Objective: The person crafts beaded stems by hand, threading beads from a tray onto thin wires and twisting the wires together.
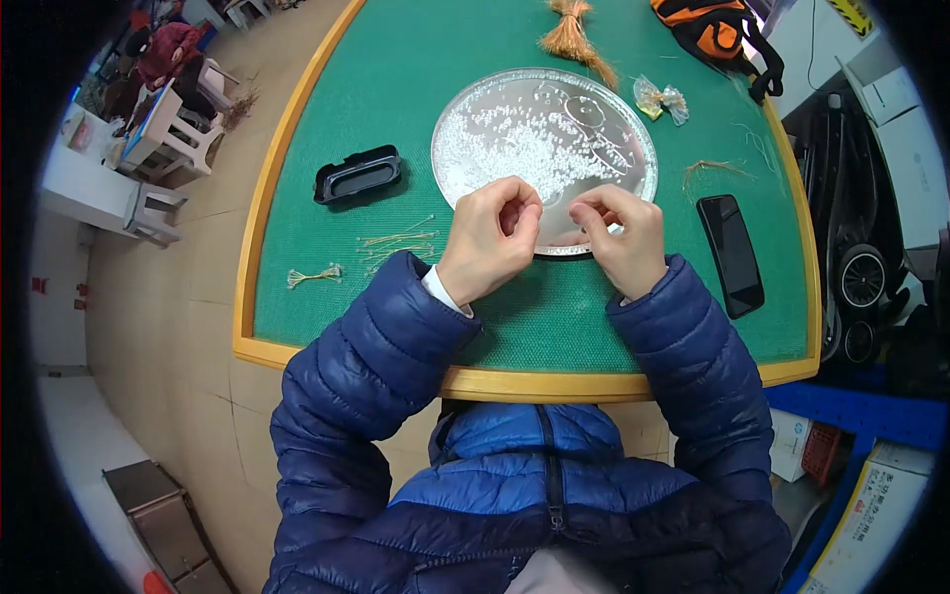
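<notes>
Both hands are raised over the near edge of a round silver tray (539, 77) scattered with small white beads (510, 134). My left hand (492, 236) is closed, its thumb and fingertips pinched together. Opposite it, a short gap away, my right hand (625, 238) pinches in the same way. Whatever sits between the fingertips is too small to make out. Left of the tray, thin wire-like stems (398, 243) with pale tips lie loose on the green mat. A small tied bundle of similar stems (315, 275) rests farther left.
A black open case (358, 175) lies at left, a black phone (730, 252) at right. Behind stand a straw-coloured bundle (571, 35), a clear plastic bag (661, 101) and an orange-black bag (720, 35). Loose copper-coloured strands (714, 168) lie right. A wooden rim (554, 384) edges the table. Another person (170, 54) sits far left.
</notes>
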